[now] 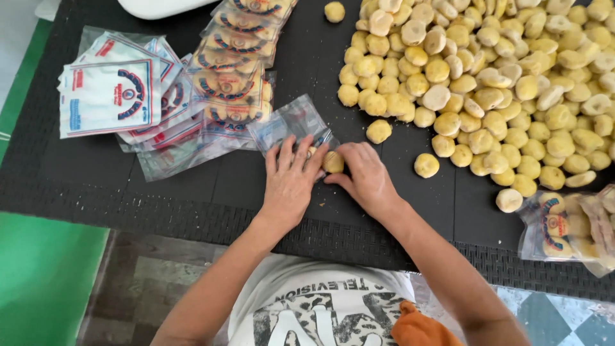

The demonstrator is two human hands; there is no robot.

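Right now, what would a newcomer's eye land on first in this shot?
First the big heap of round yellow biscuits spread over the upper right of the black table. Then the two hands at the centre: the left hand flat on a clear plastic bag, the right hand pushing one biscuit at its mouth. Printed empty bags fan out on the left.

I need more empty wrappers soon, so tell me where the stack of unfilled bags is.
In the head view, the stack of empty bags lies at the upper left of the black table, just left of the row of filled packets and left of the left hand.
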